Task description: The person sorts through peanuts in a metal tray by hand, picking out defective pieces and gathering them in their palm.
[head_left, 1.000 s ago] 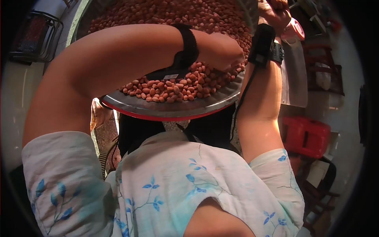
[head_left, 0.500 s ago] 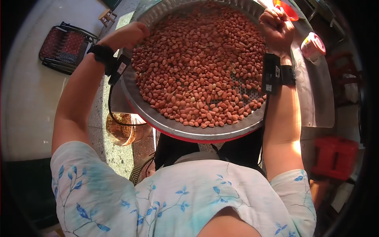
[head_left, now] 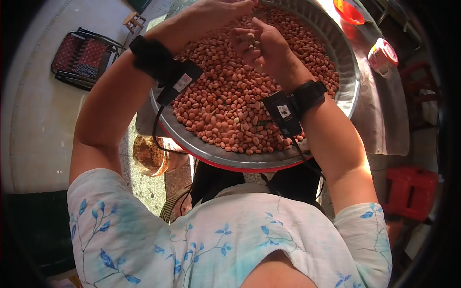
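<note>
A large round metal tray (head_left: 211, 156) with a red underside holds a broad layer of reddish-brown peanuts (head_left: 230, 117). Over its far left part reaches my left hand (head_left: 218, 13), its fingers stretched to the right and partly cut off by the top edge of the view. Nothing shows in that hand. My right hand (head_left: 266, 48) is above the middle of the peanuts, palm turned up and inward. Its fingers curl loosely around a few small pieces that look like peanuts. The hands are close together but apart.
Right of the tray, a table (head_left: 377, 115) bears a red bowl (head_left: 349, 12) and a pink-and-white tub (head_left: 382, 54). A clear container (head_left: 151, 156) with yellowish bits is below left. A folded chair (head_left: 86, 55), a small wooden stool (head_left: 133, 20) and a red stool (head_left: 410, 192) stand around.
My right hand has moved left from the tray's right rim to over the peanuts. My left hand has moved up and right from the left rim.
</note>
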Demonstrator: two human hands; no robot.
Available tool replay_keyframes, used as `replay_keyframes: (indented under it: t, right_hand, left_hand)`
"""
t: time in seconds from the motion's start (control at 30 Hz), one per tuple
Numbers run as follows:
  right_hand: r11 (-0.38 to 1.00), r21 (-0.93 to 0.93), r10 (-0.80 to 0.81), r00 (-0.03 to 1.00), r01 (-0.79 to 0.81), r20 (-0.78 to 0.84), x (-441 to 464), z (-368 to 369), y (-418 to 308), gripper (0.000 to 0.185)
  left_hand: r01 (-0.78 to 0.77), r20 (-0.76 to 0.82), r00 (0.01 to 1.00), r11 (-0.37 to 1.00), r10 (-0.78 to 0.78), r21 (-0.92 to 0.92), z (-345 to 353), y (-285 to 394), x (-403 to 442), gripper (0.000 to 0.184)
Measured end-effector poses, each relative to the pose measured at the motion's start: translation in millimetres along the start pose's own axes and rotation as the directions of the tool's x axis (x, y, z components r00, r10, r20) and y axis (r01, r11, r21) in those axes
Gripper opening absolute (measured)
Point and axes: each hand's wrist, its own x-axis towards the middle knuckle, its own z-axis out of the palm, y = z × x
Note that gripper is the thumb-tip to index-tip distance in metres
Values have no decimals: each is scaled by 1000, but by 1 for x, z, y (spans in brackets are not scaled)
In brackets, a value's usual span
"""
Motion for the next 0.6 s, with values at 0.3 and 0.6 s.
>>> replay_keyframes:
  t: [0.3,0.6]
  right_hand:
    - [965,251,-119,979,74,167,-6,-15,-36,17]
    - [828,548,-246,955,118,166,-24,-36,-66,30]
  left_hand:
    - [815,-243,500,358,-831,455,-48,-69,-82,46]
    - [215,-116,976,711,-186,670,6,-73,0,38]
